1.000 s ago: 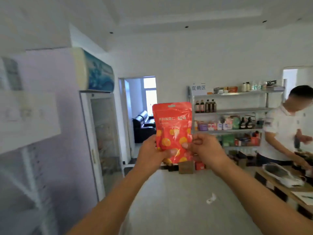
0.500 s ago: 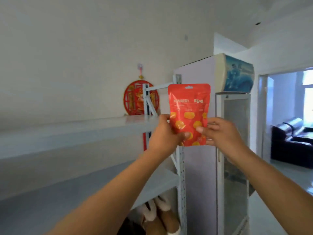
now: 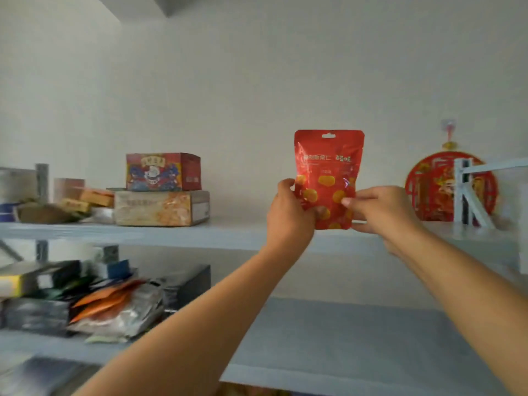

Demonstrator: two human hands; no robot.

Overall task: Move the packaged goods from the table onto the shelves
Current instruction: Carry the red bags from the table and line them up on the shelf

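Turning left, we now face the upper shelf, boxes already stacked toward its left end. Our red pouch hovers upright at its front edge, not yet set down; left grip and right grip pinch its lower corners.

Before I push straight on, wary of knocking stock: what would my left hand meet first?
Probably the upper shelf edge, depth unclear; the left hand, gripping the pouch, is right of the boxes.

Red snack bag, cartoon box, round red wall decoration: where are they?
red snack bag (image 3: 328,164): head view, upper front, on the writing.
cartoon box (image 3: 154,172): head view, middle of its picture side.
round red wall decoration (image 3: 431,190): head view, its left half.
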